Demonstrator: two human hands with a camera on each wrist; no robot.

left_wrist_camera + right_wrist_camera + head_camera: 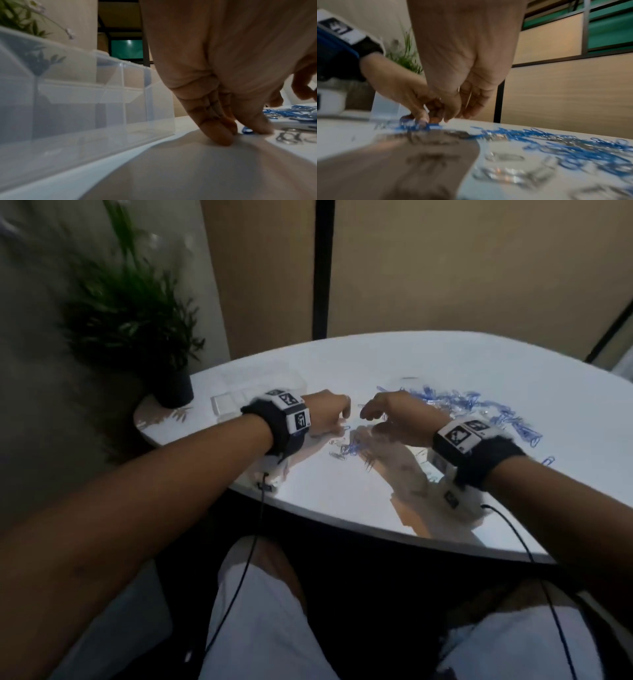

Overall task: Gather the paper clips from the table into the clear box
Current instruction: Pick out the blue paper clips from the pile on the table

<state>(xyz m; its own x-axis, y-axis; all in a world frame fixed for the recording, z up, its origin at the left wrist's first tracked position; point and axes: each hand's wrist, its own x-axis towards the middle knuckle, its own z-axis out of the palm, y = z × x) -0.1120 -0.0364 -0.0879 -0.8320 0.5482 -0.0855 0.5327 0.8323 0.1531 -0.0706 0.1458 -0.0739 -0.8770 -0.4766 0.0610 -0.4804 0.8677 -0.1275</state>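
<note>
Several blue and silver paper clips [459, 404] lie scattered over the right of the white glossy table [342, 491]; they show blurred in the right wrist view [573, 148]. A smaller cluster [344, 448] lies near both hands. The clear divided box [233, 404] [85, 108] stands open at the table's left, just left of my left hand. My left hand [344, 422] [243, 132] has its fingertips down on the table, thumb and fingers pinching a blue paper clip [247, 131] [435, 125]. My right hand [368, 416] [453, 117] hovers close beside it, fingers pointing down, holding nothing.
A potted plant [174, 388] stands at the table's far left corner behind the box. Silver clips [288, 138] lie right of my left hand. The table's front edge [342, 520] curves over my lap. Cables hang from both wristbands.
</note>
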